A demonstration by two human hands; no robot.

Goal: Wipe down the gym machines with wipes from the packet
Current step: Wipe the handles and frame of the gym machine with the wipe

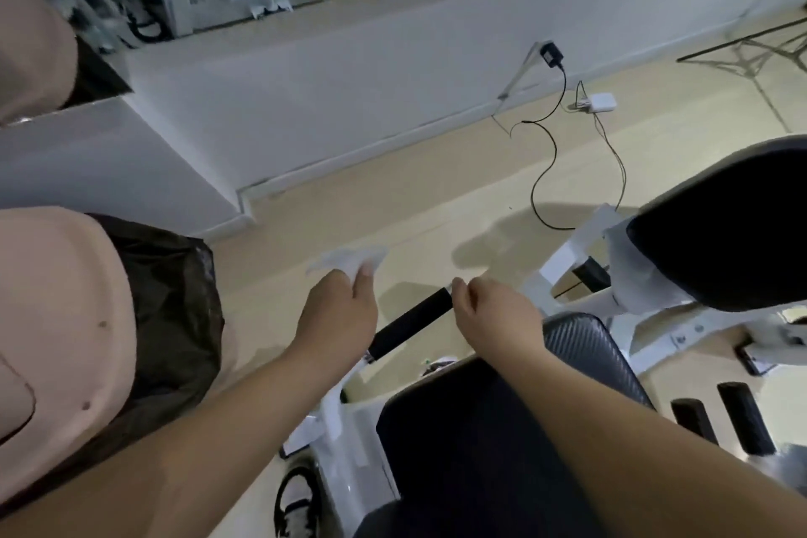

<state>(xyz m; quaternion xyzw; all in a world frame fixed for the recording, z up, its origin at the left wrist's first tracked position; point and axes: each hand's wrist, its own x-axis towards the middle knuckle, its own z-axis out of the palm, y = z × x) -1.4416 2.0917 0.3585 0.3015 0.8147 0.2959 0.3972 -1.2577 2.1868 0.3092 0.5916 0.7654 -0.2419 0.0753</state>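
My left hand (338, 310) pinches a crumpled white wipe (347, 260) above the floor, just left of a black foam handle (412, 323) on a white gym machine (336, 411). To the right of that handle's far end my right hand (489, 310) hovers with loosely curled fingers, and whether it holds anything I cannot tell. The wipes packet is out of view.
A bin lined with a black bag (170, 310) under a pink lid (56, 319) stands at the left. Black seat pads (725, 232) and a grey pad (585, 345) fill the right. A charger with cables (554, 100) lies on the floor by the white wall.
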